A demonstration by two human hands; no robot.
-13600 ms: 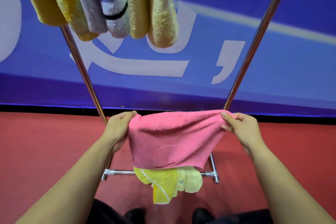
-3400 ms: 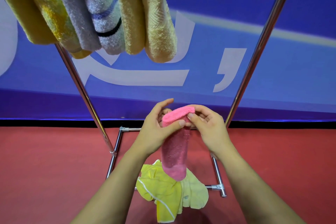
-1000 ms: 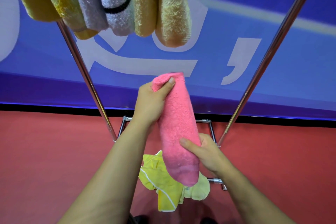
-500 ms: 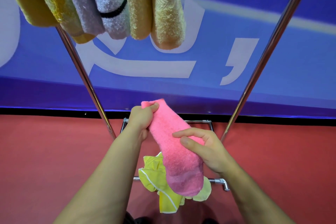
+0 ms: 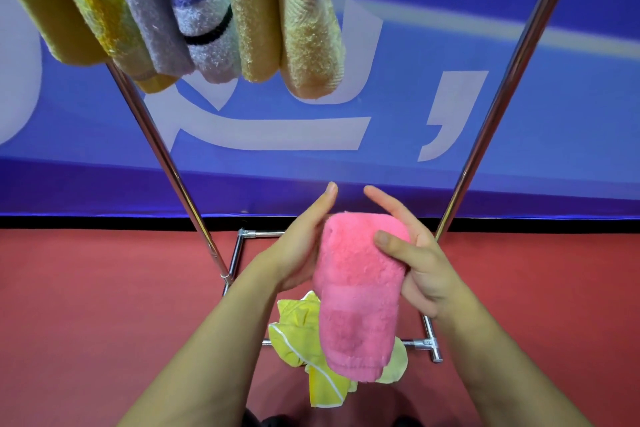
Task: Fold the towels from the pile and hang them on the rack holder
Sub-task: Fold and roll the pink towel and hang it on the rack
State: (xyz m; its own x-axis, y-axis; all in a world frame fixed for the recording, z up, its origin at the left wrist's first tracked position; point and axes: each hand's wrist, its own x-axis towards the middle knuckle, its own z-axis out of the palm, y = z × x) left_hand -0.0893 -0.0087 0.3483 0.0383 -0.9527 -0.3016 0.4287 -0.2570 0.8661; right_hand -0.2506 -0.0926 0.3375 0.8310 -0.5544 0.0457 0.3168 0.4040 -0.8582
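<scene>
**Pink towel held between both hands under the rack**

Pink towel (image 5: 356,288): plush terry, folded into a narrow thick strip, hanging lengthwise at centre frame. Flat woven band near its lower end.

Left hand (image 5: 304,246), at 9 o'clock of the towel: fingers straight, palm flat against the towel's side.

Right hand (image 5: 415,263), at 3 o'clock: thumb lies across the front of the fold, forefinger stretched out toward 12 o'clock; the other fingers are hidden behind the cloth.

Yellow towel (image 5: 311,350): thin, crumpled, white-piped edge, on the red floor (image 5: 104,305) at 6 o'clock, over the rack's base bar.

Rack (image 5: 162,156): shiny round metal tubes, two uprights splaying toward 11 and 1 o'clock.

Hung towels (image 5: 214,10): six folded loops side by side at 11 o'clock, coarse pile, mustard, yellow print, grey, striped white, two tan.

Blue banner (image 5: 415,45) with white strokes behind.
</scene>
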